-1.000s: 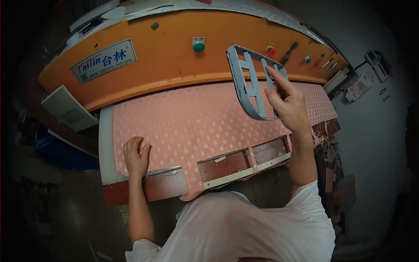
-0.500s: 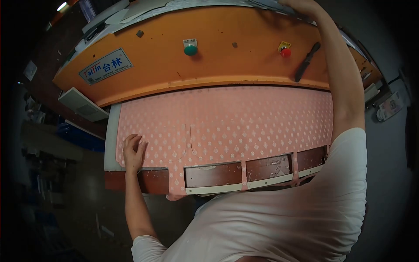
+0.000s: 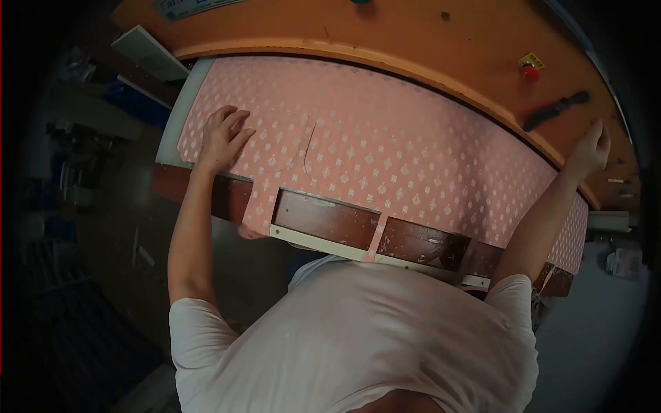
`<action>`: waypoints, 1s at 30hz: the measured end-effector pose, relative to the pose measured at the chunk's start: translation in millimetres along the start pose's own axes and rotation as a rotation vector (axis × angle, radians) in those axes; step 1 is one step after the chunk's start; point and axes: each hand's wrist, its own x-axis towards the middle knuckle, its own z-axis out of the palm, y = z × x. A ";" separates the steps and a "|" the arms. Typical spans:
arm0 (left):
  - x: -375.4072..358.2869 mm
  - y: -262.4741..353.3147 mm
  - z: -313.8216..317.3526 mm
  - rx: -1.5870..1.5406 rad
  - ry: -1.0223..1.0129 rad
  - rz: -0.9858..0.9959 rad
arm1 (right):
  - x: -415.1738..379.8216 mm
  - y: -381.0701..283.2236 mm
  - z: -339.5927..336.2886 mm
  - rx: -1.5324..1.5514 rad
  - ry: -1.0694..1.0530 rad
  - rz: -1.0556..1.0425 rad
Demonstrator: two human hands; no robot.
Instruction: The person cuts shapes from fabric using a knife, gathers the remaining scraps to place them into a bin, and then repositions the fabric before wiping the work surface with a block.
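Note:
Pink fabric with a pale motif (image 3: 385,151) lies over the work surface, with thin curved cut lines near its left part. On its left end rests my left hand (image 3: 226,140), open, fingers bent and apart. My right hand (image 3: 591,153) is raised at the right end of the orange machine beam (image 3: 441,48), below a dark-handled knife (image 3: 556,110). Its fingers are curled together and nothing shows in them.
A red button (image 3: 529,73) sits on the beam above the knife. A pale box (image 3: 150,54) juts out at the upper left. Brown slots (image 3: 327,217) and a light metal strip (image 3: 323,244) run along the front edge.
My right hand has come down from the grey item on top of the beam to the beam's right end. My left hand stays on the fabric's left part. The view has tilted down and turned.

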 end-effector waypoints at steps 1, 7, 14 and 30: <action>0.0 1.4 1.0 0.005 -0.024 -0.005 | -9.7 36.6 -7.6 -0.036 -0.051 0.062; 15.7 9.3 0.3 0.024 -0.170 0.101 | -43.9 124.4 6.3 -0.262 -0.232 0.189; 27.9 24.3 6.9 -0.024 -0.215 0.059 | -37.7 101.5 26.8 -0.589 -0.263 0.085; 81.8 16.6 1.4 -0.151 -0.585 -0.029 | -102.0 57.4 -22.4 -0.068 -0.435 0.319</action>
